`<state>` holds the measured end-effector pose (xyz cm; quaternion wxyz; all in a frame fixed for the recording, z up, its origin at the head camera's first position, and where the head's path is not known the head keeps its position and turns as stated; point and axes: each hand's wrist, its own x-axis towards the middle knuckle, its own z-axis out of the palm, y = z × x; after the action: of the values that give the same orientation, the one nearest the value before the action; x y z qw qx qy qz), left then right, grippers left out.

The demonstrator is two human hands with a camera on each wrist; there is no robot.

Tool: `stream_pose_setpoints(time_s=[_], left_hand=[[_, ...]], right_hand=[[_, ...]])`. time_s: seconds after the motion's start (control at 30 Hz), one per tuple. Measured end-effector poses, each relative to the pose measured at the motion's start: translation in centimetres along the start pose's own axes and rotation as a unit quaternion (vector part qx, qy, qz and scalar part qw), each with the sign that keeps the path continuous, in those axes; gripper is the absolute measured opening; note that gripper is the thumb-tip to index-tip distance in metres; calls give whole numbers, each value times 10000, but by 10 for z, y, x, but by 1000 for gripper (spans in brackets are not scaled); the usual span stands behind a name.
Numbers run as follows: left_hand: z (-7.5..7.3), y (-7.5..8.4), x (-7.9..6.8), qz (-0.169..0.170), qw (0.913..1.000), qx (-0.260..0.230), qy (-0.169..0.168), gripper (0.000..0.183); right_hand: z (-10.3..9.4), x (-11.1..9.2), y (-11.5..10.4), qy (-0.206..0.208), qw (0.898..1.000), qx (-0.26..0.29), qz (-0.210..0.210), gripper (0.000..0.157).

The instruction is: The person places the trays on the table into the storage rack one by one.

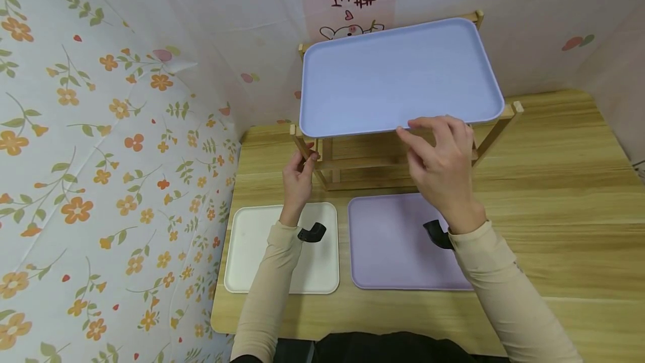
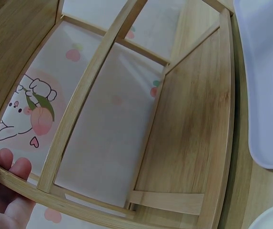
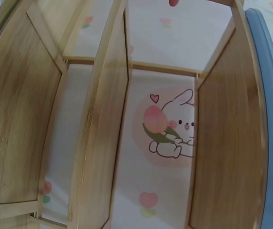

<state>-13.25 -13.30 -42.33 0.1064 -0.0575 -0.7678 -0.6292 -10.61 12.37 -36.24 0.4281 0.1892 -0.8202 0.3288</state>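
Note:
My left hand (image 1: 298, 179) grips the left front post of a wooden rack (image 1: 365, 162), with its fingertips curled round the wood in the left wrist view. On top of the rack lies a light blue tray (image 1: 398, 77), slightly askew. My right hand (image 1: 445, 161) is at the tray's front edge, its bent fingertips touching the rim right of the middle. In the right wrist view the blue tray (image 3: 269, 114) shows edge-on along the rack's top shelf (image 3: 229, 133), with only slivers of fingertips at the picture's border.
A white tray (image 1: 254, 251) lies on the wooden table (image 1: 559, 200) under my left forearm. A purple tray (image 1: 388, 245) lies to its right, partly under my right forearm. Behind the rack hangs a printed cloth (image 1: 252, 27); a floral cloth (image 1: 101, 184) borders the left side.

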Motion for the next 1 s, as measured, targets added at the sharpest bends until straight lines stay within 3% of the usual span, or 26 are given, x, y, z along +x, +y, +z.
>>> stream_pose_setpoints(time_s=[0.57, 1.0], left_hand=[[2, 0, 0, 71, 9998, -149, -60, 29], [3, -1, 0, 113, 9997, -228, 44, 30]], right_hand=[[3, 10, 12, 64, 9997, 233, 28, 33], [5, 17, 12, -60, 9997, 18, 244, 34]])
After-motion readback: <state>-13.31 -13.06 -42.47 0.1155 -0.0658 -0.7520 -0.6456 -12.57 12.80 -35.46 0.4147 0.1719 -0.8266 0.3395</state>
